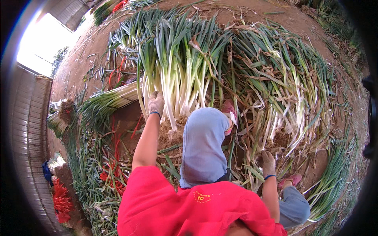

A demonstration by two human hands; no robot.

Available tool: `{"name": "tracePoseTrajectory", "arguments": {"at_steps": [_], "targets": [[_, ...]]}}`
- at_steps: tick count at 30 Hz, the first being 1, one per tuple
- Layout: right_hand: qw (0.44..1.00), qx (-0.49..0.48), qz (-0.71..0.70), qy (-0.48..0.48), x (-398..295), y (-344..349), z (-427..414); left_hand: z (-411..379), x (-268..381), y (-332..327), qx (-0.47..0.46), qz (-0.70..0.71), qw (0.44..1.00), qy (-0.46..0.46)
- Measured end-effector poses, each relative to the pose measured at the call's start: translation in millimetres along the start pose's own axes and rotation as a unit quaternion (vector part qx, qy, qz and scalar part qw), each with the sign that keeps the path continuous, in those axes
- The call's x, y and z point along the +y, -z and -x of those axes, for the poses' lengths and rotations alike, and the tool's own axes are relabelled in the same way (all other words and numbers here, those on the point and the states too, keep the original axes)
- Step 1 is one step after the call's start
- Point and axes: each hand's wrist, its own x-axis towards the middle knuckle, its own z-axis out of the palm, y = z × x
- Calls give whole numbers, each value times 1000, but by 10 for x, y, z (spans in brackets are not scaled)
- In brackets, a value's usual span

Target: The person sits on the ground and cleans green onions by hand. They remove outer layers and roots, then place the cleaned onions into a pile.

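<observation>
My left hand point(156, 103), in a light knitted glove, lies against white stalks at the left side of a pile of cleaned green onions point(180, 85); its fingers are partly hidden, so its hold is unclear. At the lower right, my right hand point(268, 161), gloved too, is at the root end of untrimmed green onions point(289, 109) with dry brown leaves. Its fingers are bent and partly hidden among stalks and husks, so I cannot tell whether it grips one. Shaggy roots point(169, 134) show below the cleaned pile, beside my raised knee.
A bundle of green onions point(118, 96) lies at the left, near red ties point(115, 141). Loose leaves point(94, 174) cover the ground at lower left. Tied bundles point(57, 116) and red strapping point(62, 200) are by the corrugated wall point(28, 118). More green onions point(327, 183) lie at right.
</observation>
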Motion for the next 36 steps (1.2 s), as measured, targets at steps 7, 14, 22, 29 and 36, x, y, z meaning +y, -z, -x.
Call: {"name": "tracePoseTrajectory", "arguments": {"at_steps": [7,14,22,29,36], "targets": [[928,61,309,199,-435,295,-541,1569,2030,-109,-360,112,895,-238],[821,262,392,323,-1060,620,-1600,2822,2739,-1319,-570,-278,566,-527],[696,242,664,126,-1599,532,-2119,2937,2367,-1758,-538,-453,483,-521],[887,117,381,234,-1539,294,-1295,3065,2451,-1818,-546,-436,458,-550],[988,21,-123,96,-889,188,-326,3198,2179,-1955,-570,-219,521,-597]]}}
